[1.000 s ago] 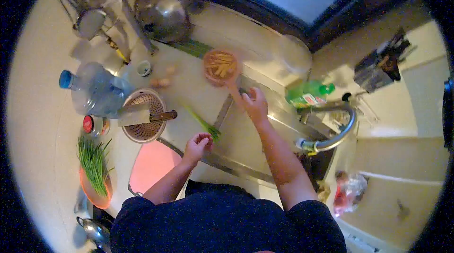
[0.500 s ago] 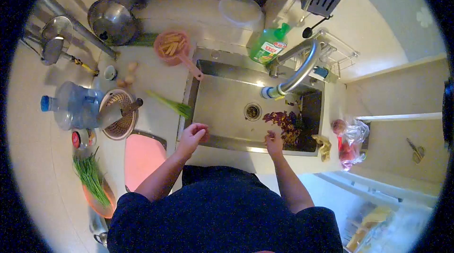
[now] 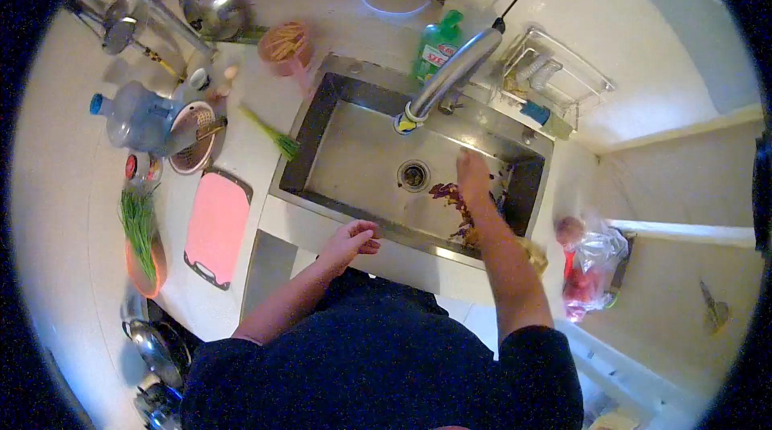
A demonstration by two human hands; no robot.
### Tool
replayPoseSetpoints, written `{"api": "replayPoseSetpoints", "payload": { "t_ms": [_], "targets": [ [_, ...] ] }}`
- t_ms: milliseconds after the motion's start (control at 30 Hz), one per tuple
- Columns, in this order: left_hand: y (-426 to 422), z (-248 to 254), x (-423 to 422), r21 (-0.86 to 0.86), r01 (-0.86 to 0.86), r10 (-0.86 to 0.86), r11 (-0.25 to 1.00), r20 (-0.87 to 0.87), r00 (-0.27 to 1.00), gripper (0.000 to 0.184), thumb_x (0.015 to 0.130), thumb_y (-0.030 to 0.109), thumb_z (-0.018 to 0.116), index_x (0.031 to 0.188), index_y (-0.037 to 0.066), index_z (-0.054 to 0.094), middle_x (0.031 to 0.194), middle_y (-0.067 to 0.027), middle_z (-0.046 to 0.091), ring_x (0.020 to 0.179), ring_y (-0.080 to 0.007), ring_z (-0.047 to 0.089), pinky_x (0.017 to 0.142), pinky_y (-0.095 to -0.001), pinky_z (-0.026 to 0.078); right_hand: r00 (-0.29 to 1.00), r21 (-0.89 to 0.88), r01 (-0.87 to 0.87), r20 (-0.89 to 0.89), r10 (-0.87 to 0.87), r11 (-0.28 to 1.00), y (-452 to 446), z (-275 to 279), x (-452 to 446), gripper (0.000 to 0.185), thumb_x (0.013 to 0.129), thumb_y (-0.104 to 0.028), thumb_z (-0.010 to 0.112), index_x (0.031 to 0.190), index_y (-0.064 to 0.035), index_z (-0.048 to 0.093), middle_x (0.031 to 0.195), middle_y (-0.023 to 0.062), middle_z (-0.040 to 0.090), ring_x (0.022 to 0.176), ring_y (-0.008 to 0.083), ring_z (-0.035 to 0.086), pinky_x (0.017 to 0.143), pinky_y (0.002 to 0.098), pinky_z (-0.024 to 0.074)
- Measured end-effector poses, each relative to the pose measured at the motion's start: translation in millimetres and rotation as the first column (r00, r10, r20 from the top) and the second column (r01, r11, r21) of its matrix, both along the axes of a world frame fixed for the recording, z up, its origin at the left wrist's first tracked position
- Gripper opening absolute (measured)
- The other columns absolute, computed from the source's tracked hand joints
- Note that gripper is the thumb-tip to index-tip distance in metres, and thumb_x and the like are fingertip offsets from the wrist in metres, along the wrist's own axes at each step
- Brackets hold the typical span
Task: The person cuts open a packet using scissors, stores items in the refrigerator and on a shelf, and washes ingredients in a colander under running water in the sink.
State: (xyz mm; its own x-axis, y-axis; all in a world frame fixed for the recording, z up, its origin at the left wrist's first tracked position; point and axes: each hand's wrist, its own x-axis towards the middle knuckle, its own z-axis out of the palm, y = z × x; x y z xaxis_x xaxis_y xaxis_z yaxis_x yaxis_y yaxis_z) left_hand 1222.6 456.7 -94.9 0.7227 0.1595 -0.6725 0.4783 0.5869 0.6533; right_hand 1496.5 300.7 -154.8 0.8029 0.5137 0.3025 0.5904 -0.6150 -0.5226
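Note:
My left hand (image 3: pixel 350 246) hovers by the front rim of the sink, empty, its fingers loosely curved and apart. My right hand (image 3: pixel 473 169) reaches over the right part of the steel sink (image 3: pixel 354 149); its fingers are small and blurred, so what they hold, if anything, is unclear. Dark reddish peelings (image 3: pixel 453 197) lie on the sink floor beside and partly beneath my right forearm. To their left is the drain (image 3: pixel 413 176). The curved faucet (image 3: pixel 458 68) arches over the basin, its spout left of my right hand.
Left of the sink are a green stalk (image 3: pixel 269 133), a pink cutting board (image 3: pixel 217 217), a colander (image 3: pixel 191 161) with a knife across it, a water jug (image 3: pixel 141 115) and green chives (image 3: pixel 138 229). Behind stands a green soap bottle (image 3: pixel 438 46). A plastic bag (image 3: pixel 597 257) lies right.
My right hand has moved forward, deeper over the sink. My left hand has shifted off the sink's left front corner and its fingers have loosened. The camera view has turned and shifted.

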Motion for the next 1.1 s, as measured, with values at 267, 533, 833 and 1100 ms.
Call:
{"api": "replayPoseSetpoints", "payload": {
  "t_ms": [267, 533, 833, 1100],
  "targets": [
    [13.7, -22.5, 4.6, 0.004, -0.085, 0.086, 0.996, -0.030, 0.996, 0.026, 0.084, 0.019, 0.050, 0.103, 0.000, 0.050, 0.096, -0.0108, 0.056, 0.079, -0.0205, 0.057, 0.069, -0.0304, 0.049, 0.970, -0.638, -0.242, -0.153, 0.188, 0.731, 103.3, 29.3, 109.0, 0.031, 0.081, -0.019, 0.042, 0.109, -0.0127, 0.053, 0.103, 0.0167, 0.056, 0.093, 0.0342, 0.054, 0.083, 0.0420, 0.0426],
    [42.8, -91.8, 96.3, -0.285, -0.229, 0.248, 0.931, 0.033, 0.968, 0.026, 0.085, 0.024, 0.048, 0.103, 0.005, 0.051, 0.090, -0.0067, 0.058, 0.082, -0.0204, 0.057, 0.067, -0.0321, 0.049, 0.748, -0.757, -0.162, 0.324, 0.580, 0.633, 87.5, -44.0, 126.9, 0.032, 0.080, -0.032, 0.048, 0.103, -0.0109, 0.054, 0.111, 0.0125, 0.052, 0.102, 0.0292, 0.048, 0.090, 0.0431, 0.0352],
    [46.8, -171.7, 232.7, -0.423, -0.085, 0.211, 0.902, 0.261, 0.942, 0.027, 0.080, 0.030, 0.047, 0.093, 0.009, 0.057, 0.088, -0.0001, 0.059, 0.077, -0.0151, 0.054, 0.073, -0.0303, 0.045, 0.921, 0.413, -0.138, -0.281, 0.270, 0.900, 91.8, -24.3, 18.1, 0.026, 0.078, -0.019, 0.054, 0.098, -0.0032, 0.056, 0.093, 0.0118, 0.057, 0.090, 0.0259, 0.053, 0.080, 0.0340, 0.0408],
    [95.7, -161.7, 197.1, -0.855, 0.440, 0.407, 0.275, 0.518, 0.752, 0.034, 0.086, 0.034, 0.042, 0.088, 0.006, 0.060, 0.074, -0.0049, 0.061, 0.065, -0.0169, 0.057, 0.064, -0.0297, 0.046, -0.450, 0.510, 0.626, -0.381, 0.808, 0.590, 156.7, -102.5, -2.3, 0.016, 0.084, -0.026, 0.048, 0.079, -0.0110, 0.052, 0.074, 0.0035, 0.053, 0.072, 0.0156, 0.053, 0.069, 0.0271, 0.0449]
  ]
}}
